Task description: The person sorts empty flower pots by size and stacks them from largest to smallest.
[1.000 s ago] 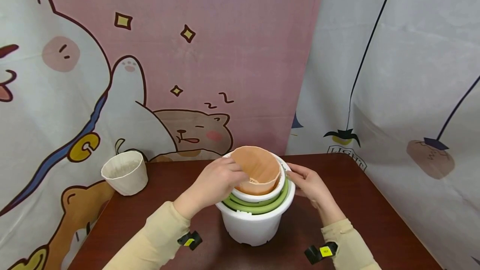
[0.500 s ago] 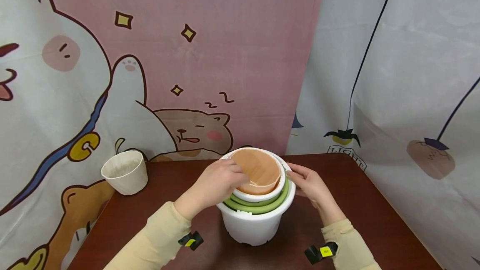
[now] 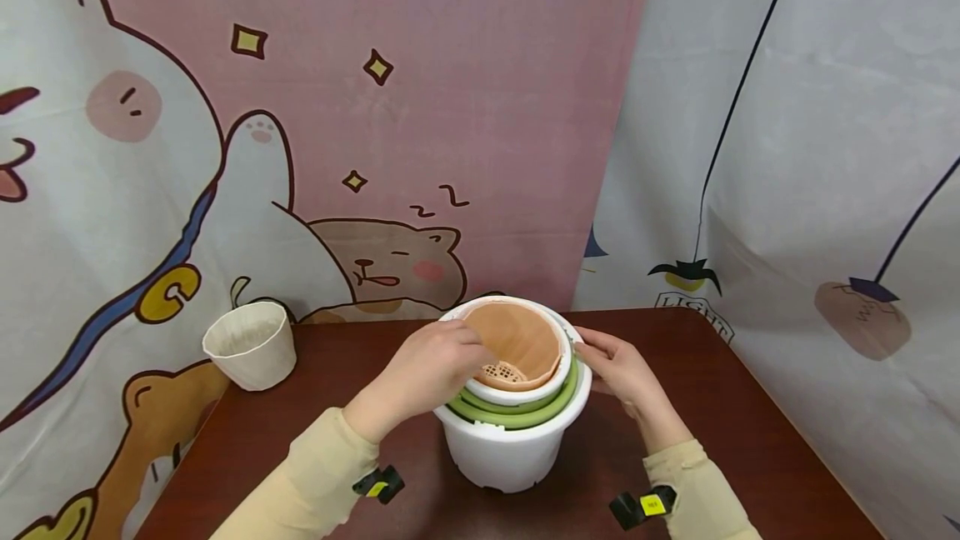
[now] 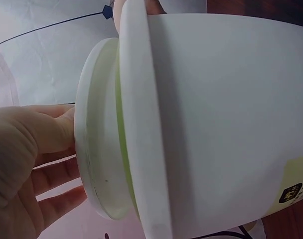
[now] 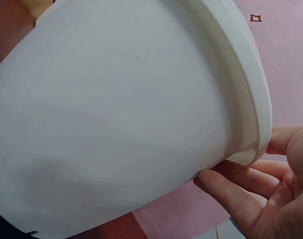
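A nested stack of flowerpots stands on the table: a large white pot [image 3: 502,461] outermost, then green rims [image 3: 517,420], a smaller white pot [image 3: 517,396] and an orange pot [image 3: 525,336] with drainage holes innermost. My left hand [image 3: 435,361] bends over the stack's left side, fingers at the orange pot's rim. In the left wrist view its fingertips are hidden behind the inner white rim [image 4: 84,129]. On the right, my right hand [image 3: 622,369] holds the big pot's rim, with the thumb on one side and fingers under it in the right wrist view.
An off-white pot [image 3: 251,348] stands at the table's back left corner. Printed cloths [image 3: 480,107] hang behind and to the right of the brown table [image 3: 697,457].
The orange pot has sunk lower inside the smaller white pot, and its drainage holes now show more plainly. Both hands stay nearly in place.
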A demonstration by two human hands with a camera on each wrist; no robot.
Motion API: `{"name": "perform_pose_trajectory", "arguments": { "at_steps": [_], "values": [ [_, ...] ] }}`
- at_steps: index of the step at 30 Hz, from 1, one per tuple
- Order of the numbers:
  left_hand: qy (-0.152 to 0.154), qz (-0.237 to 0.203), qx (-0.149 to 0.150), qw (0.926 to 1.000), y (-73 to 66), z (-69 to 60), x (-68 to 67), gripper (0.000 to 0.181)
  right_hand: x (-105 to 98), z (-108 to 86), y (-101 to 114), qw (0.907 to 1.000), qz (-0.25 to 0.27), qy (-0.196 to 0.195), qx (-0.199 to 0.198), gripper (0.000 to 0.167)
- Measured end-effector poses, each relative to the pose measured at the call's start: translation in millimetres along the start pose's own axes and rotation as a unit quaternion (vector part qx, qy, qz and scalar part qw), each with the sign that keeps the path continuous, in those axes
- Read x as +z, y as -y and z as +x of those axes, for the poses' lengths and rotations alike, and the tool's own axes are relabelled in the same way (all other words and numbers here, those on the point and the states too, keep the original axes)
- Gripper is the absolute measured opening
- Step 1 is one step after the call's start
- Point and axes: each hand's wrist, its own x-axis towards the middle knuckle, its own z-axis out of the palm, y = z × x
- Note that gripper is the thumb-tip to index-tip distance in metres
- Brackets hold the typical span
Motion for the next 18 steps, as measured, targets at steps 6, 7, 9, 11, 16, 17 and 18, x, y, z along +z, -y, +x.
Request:
{"name": "perform_pose_trajectory", "arguments": {
  "at_steps": [6,7,9,11,16,17,18],
  "values": [
    [-0.029,-0.011,-0.019,0.9993,1.8,-6.4,1.0,0.019,0.0,-0.1,-0.1,1.0000,-0.002,0.001,-0.002,0.054],
    [-0.035,-0.012,-0.024,0.9990,1.8,-7.6,0.3,0.022,-0.1,-0.2,0.0,1.0000,-0.002,0.002,-0.002,0.054],
    [-0.048,-0.016,-0.035,0.9981,1.4,-9.7,-2.8,0.025,-0.2,-0.3,0.3,1.0000,-0.002,0.003,-0.003,0.054],
    [-0.057,-0.019,-0.047,0.9971,1.7,-12.2,-5.7,0.029,-0.2,-0.3,0.3,1.0000,-0.001,0.004,-0.004,0.054],
    [-0.066,-0.017,-0.077,0.9947,4.8,-20.5,-12.5,0.038,-0.7,0.3,0.1,1.0000,-0.004,0.000,-0.001,0.054],
    [-0.066,-0.017,-0.083,0.9942,5.6,-22.7,-13.7,0.040,-0.8,0.4,0.0,1.0000,-0.005,-0.001,0.001,0.053],
    [-0.066,-0.017,-0.091,0.9935,6.5,-24.9,-15.0,0.041,-0.9,0.5,-0.1,1.0000,-0.006,-0.002,0.001,0.053]
  ]
}}
